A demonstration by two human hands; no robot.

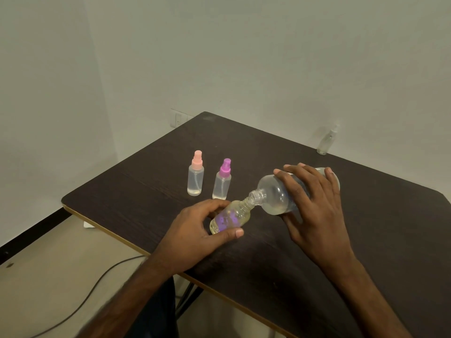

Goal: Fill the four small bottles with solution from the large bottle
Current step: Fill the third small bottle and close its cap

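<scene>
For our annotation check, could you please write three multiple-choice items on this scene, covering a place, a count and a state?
1. The pink-capped clear plastic spray bottle stands: A) left of the purple-capped clear spray bottle; B) right of it; C) in a hand.
2. Standing bottles with pink or purple caps: A) one; B) two; C) four.
3. The large clear plastic bottle is: A) standing upright; B) tilted in the right hand; C) lying untouched.
Answers: 1A, it is leftmost; 2B, one each; 3B, its mouth meets the small uncapped bottle.

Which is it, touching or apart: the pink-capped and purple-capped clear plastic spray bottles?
Apart. The head view shows bare dark table between the pink-capped spray bottle and the purple-capped spray bottle.
</scene>
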